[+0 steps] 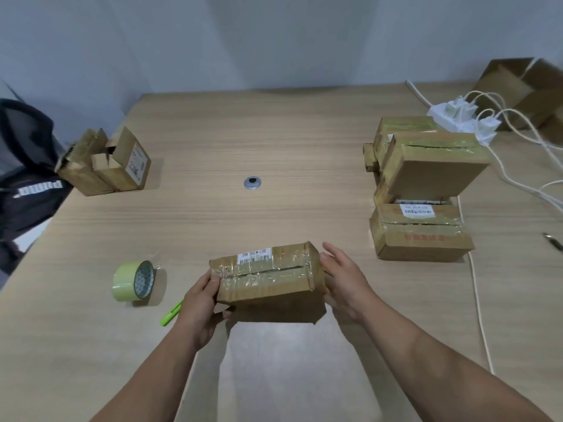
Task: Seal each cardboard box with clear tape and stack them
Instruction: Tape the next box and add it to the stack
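A taped cardboard box (268, 274) with a white barcode label is lifted just above the table, near the front centre. My left hand (201, 303) grips its left end, thumb on top and fingers underneath. My right hand (342, 278) lies flat against its right end, fingers straight. A roll of tape (134, 280) stands on edge to the left of the box. A green cutter (171, 313) lies by my left wrist. At the right, taped boxes (426, 175) are piled together, one leaning on another. Two open boxes (106, 166) sit at the far left.
A white power strip (460, 117) with plugs and cables trails over the right side of the table (274, 141). More open cartons (524, 86) stand at the back right. A round metal grommet (253, 182) is at the table's centre. A dark bag (24, 166) lies off the left edge.
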A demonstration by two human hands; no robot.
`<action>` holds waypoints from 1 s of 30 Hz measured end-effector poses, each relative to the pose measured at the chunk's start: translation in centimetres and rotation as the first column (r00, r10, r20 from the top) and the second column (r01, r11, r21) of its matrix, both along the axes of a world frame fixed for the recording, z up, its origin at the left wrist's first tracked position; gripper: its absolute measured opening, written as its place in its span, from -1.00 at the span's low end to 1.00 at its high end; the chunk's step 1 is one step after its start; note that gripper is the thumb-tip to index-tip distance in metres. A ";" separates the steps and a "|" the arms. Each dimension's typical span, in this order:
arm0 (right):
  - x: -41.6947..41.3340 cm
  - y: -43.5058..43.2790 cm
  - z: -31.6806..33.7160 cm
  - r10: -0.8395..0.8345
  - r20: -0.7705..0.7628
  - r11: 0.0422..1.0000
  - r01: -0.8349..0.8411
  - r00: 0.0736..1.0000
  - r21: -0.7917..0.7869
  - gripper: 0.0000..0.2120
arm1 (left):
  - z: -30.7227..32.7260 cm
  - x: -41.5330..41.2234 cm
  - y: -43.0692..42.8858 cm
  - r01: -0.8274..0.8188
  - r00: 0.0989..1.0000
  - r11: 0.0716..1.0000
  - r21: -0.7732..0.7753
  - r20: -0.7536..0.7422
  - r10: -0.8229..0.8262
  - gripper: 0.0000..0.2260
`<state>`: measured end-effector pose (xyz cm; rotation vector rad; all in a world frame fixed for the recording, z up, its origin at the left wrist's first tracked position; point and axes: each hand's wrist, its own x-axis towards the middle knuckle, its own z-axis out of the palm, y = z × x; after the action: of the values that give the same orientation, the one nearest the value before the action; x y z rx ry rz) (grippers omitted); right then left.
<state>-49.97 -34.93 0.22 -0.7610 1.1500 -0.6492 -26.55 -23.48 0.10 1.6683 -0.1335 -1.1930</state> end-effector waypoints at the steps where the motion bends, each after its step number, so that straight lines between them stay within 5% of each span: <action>1: 0.2 -0.2 0.2 0.016 0.065 0.998 -0.020 0.998 0.064 -0.68 | 0.1 -0.1 0.0 0.000 0.999 1.000 0.001 -0.033 0.000 -0.76; 6: 1.0 -0.7 2.8 0.079 0.334 0.952 -0.170 0.939 0.255 -0.60 | 0.8 -1.2 -0.6 0.054 0.994 0.998 0.033 -0.097 -0.050 -0.77; 10: 2.1 -1.6 5.1 0.177 0.128 0.982 -0.184 0.976 0.050 -0.74 | 1.7 -1.4 -1.6 0.119 0.969 0.974 0.194 0.190 -0.156 -0.63; 13: 3.1 -2.2 6.5 0.201 -0.047 0.975 -0.205 0.978 -0.083 -0.76 | 3.2 -1.3 -2.4 0.091 0.919 0.990 0.107 0.374 -0.125 -0.60; 21: 6.6 -1.1 7.7 0.192 -0.556 0.791 -0.463 0.809 -0.400 -0.69 | 8.1 -3.5 -4.5 0.176 0.904 0.973 -0.151 0.416 -0.099 -0.79; 26: 7.6 0.0 7.2 0.105 -0.525 0.870 -0.333 0.844 -0.362 -0.56 | 8.3 -4.0 -5.0 0.208 0.718 0.978 0.014 0.677 -0.162 -0.82; 30: 7.9 0.7 7.0 -0.002 -0.475 0.874 -0.229 0.880 -0.428 -0.68 | 7.8 -4.3 -5.3 0.235 0.631 0.971 0.029 0.756 -0.175 -0.79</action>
<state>-42.09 -34.22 7.18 -1.4601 1.3809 -0.6738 -30.89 -28.75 7.90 2.0320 -0.9089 -0.5472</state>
